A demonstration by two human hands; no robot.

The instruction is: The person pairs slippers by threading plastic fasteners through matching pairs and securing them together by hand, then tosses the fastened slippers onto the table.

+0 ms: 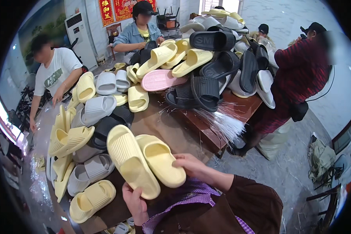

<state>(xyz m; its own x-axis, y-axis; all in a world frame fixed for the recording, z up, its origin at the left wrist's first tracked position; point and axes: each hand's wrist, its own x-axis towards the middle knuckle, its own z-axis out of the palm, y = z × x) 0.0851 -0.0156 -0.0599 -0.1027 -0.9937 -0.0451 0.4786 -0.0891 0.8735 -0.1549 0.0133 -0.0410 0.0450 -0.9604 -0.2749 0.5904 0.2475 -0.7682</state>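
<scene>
Two pale yellow slide slippers are held side by side above the near edge of the table, toes pointing away from me. The left slipper has its heel pinched in my left hand, the thumb lying on the footbed. My right hand grips the heel of the right slipper, fingers curled under it. Both slippers have ribbed or smooth wide straps, and their inner edges overlap slightly. Just left of them, a grey slipper and another yellow slipper lie on the table.
Yellow, grey, black and pink slippers are heaped across the brown table. A bundle of clear plastic strands hangs over its right edge. Several people work around the pile, one person in white at left. A white sack stands on the floor.
</scene>
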